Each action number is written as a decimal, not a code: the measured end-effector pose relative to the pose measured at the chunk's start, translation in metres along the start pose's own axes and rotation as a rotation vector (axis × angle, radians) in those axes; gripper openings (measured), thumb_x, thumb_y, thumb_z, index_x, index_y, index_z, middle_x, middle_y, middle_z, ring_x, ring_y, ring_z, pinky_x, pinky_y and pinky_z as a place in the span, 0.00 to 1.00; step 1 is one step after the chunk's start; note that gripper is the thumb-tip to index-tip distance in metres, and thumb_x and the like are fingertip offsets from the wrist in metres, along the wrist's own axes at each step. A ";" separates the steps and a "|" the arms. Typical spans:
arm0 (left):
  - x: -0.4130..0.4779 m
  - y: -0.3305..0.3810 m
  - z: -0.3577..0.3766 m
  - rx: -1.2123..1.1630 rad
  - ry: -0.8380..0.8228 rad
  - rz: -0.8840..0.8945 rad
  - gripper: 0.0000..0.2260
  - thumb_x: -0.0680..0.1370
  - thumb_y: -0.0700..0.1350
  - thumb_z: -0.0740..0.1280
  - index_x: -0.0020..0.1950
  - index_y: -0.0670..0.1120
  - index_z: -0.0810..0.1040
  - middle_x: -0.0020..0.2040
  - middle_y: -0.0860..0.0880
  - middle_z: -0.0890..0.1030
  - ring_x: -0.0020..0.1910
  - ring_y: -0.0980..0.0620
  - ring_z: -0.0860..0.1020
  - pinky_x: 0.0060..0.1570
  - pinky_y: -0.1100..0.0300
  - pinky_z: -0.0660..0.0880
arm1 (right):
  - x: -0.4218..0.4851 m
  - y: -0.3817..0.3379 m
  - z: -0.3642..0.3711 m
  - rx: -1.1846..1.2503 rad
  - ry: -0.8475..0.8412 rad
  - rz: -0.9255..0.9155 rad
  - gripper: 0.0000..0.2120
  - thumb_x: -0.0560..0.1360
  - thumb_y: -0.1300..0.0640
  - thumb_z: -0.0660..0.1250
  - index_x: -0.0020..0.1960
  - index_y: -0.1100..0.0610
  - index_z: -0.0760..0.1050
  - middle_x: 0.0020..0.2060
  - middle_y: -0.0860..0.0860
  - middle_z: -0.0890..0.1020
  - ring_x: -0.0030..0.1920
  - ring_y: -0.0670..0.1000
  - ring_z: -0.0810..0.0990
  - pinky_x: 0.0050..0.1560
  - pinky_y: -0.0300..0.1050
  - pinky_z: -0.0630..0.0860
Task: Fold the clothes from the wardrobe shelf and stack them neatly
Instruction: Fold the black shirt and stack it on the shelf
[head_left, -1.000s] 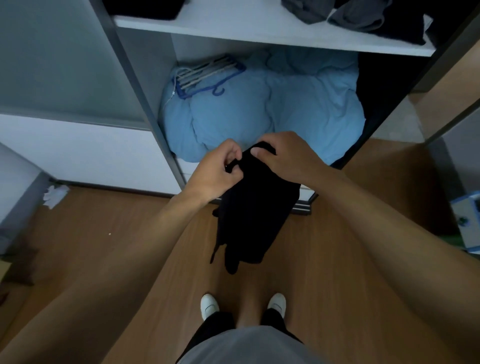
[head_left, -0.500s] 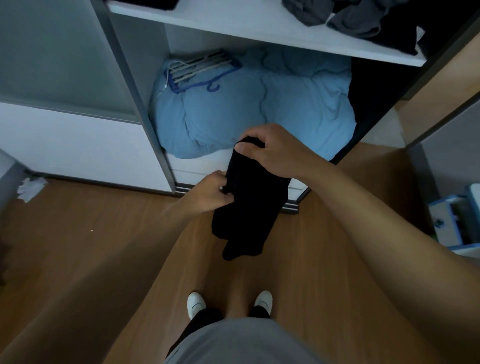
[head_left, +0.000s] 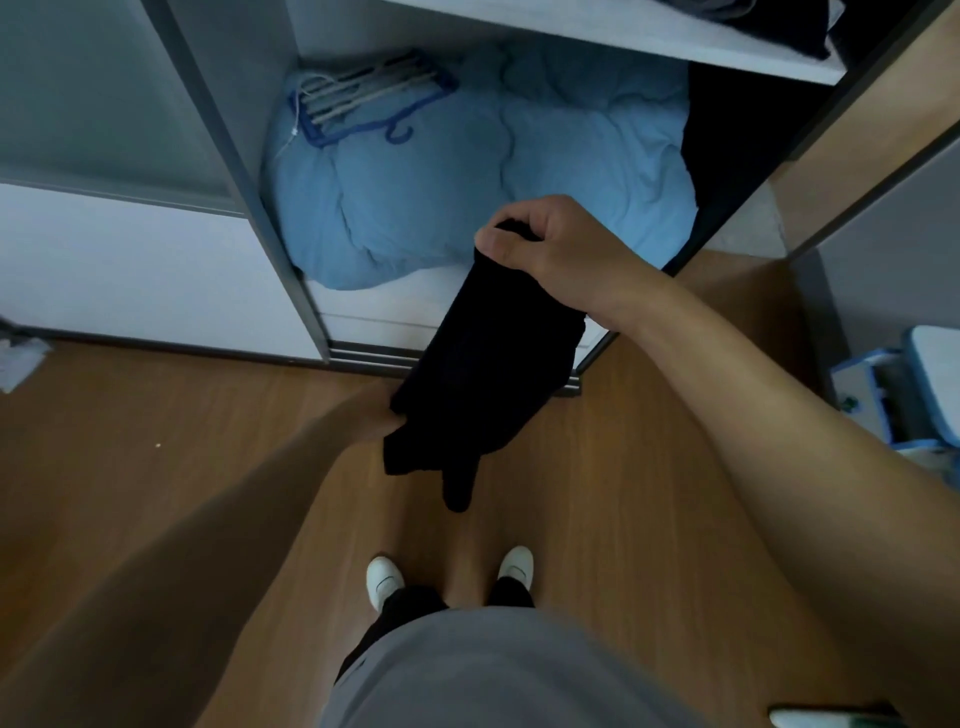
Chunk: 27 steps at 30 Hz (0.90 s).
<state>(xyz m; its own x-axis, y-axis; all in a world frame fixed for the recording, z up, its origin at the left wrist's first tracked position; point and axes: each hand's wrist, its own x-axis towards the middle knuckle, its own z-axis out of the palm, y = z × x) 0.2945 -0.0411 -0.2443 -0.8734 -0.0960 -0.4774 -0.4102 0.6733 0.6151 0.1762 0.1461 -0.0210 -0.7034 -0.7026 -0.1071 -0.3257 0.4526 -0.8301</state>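
Observation:
A black garment (head_left: 488, 384) hangs lengthwise in front of the open wardrobe. My right hand (head_left: 561, 249) pinches its top edge between thumb and curled fingers. My left hand (head_left: 371, 418) is low at the garment's bottom left corner, and its fingers are hidden behind the cloth. Above, on the white wardrobe shelf (head_left: 623, 47), lies a pile of dark and grey clothes (head_left: 769, 31), cut off by the frame's top edge.
A light blue duvet (head_left: 467, 197) fills the compartment under the shelf, with blue and white hangers (head_left: 363, 98) on it. A sliding door (head_left: 104, 130) stands at the left. A blue and white box (head_left: 914, 384) sits on the wooden floor at the right. My feet stand below.
My left hand has let go of the garment's top and slid down its left side to the bottom corner. My right hand keeps hold of the top, a little higher.

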 end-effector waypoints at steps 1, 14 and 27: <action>0.000 -0.004 0.000 0.017 0.008 -0.014 0.11 0.79 0.39 0.67 0.60 0.48 0.78 0.39 0.58 0.74 0.47 0.52 0.73 0.43 0.68 0.68 | 0.001 0.001 0.001 -0.016 0.000 0.014 0.12 0.80 0.54 0.66 0.47 0.63 0.80 0.34 0.49 0.77 0.35 0.44 0.75 0.41 0.38 0.71; -0.025 0.065 -0.021 -0.254 0.380 0.608 0.11 0.73 0.26 0.66 0.37 0.41 0.79 0.39 0.47 0.78 0.41 0.44 0.77 0.46 0.50 0.71 | 0.006 0.005 0.027 -0.098 0.000 -0.020 0.12 0.80 0.55 0.66 0.50 0.64 0.81 0.44 0.58 0.83 0.43 0.49 0.78 0.48 0.44 0.75; -0.033 0.078 -0.014 -0.665 0.085 0.502 0.08 0.79 0.37 0.68 0.44 0.33 0.82 0.41 0.41 0.82 0.41 0.49 0.80 0.42 0.58 0.74 | -0.002 0.027 0.006 -0.295 0.051 -0.049 0.10 0.80 0.55 0.64 0.50 0.61 0.80 0.46 0.51 0.82 0.48 0.49 0.79 0.51 0.45 0.73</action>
<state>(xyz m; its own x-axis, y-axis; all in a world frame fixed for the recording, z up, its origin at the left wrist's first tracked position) 0.2881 0.0039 -0.1714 -0.9995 0.0272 -0.0151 -0.0129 0.0808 0.9966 0.1728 0.1562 -0.0463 -0.7108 -0.7024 -0.0371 -0.5240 0.5640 -0.6383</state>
